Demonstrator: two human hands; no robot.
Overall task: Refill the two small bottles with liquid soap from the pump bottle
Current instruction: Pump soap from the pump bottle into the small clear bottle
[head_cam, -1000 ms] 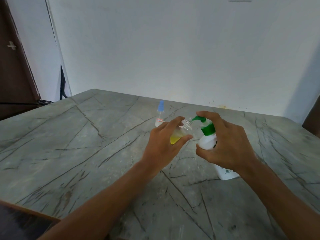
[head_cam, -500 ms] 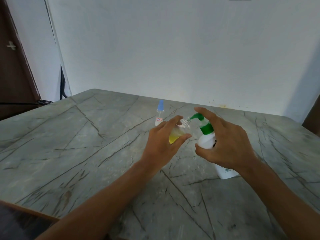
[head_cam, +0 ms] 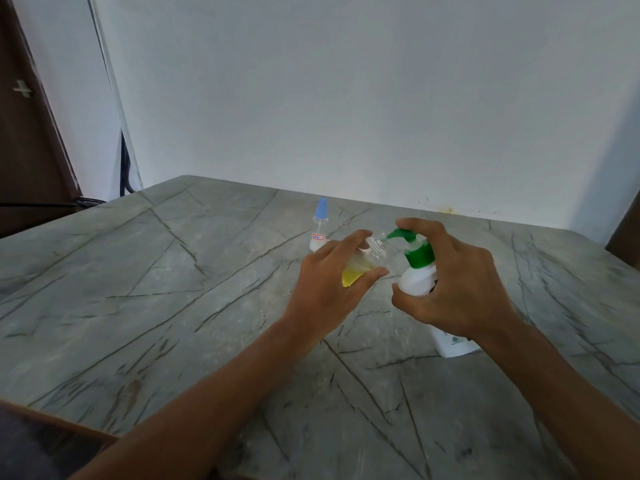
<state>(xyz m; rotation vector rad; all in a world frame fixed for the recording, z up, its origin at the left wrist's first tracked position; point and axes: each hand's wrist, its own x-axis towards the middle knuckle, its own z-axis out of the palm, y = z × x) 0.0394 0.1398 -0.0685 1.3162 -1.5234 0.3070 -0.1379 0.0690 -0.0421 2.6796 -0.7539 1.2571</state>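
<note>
Where both bare forearms reach in from the near edge, the grey, dark-veined surface carries everything in view. Above its middle the left hand holds a clear small bottle, fingers curled over its far side and the thumb pressed along its near side. This bottle is lifted off the surface and tilted, its open neck pointing right. Yellow liquid is pooled in its lower end.

Just to the right, the right hand grips the white pump bottle around its upper body with thumb and curled fingers. The index finger lies stretched over the top of the green pump head. The spout tip meets the small bottle's mouth; whether it sits inside cannot be told. The pump bottle leans away and to the left, and its base rests on the surface under the right wrist.

Beyond the left hand a second small bottle stands upright on the surface, with a blue cap and a white label. Its foot is partly hidden by the left fingers.

Farther back rises a plain pale wall, with a dark door and a black cable at the far left.
</note>
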